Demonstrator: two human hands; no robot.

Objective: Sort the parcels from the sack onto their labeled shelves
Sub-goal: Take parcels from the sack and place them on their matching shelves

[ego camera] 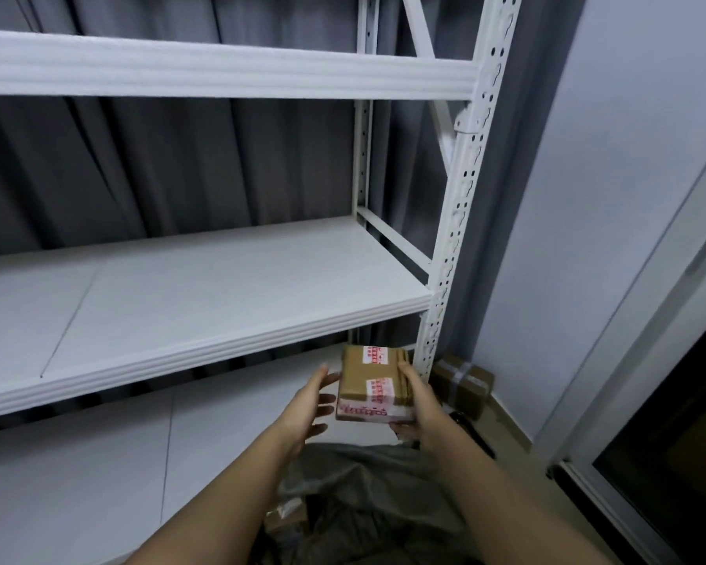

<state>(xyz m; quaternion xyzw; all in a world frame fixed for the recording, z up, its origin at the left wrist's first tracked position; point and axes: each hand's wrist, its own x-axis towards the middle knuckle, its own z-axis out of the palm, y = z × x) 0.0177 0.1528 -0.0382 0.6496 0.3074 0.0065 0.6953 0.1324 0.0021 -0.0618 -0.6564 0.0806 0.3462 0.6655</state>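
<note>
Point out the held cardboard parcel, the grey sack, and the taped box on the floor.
Brown cardboard parcel with red-and-white tape (369, 387), head view, top face.
Grey fabric sack (367, 479), head view, upper folds.
Brown taped cardboard box on floor (463, 381), head view, top face.

White metal shelf rack (229, 303): boards bare. Floor (518, 454): taped cardboard box (463, 383) beside rack's right post.

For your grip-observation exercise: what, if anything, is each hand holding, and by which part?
The right hand grips the taped cardboard parcel by its right side and lower corner. The left hand is open beside it, holding nothing.
</note>
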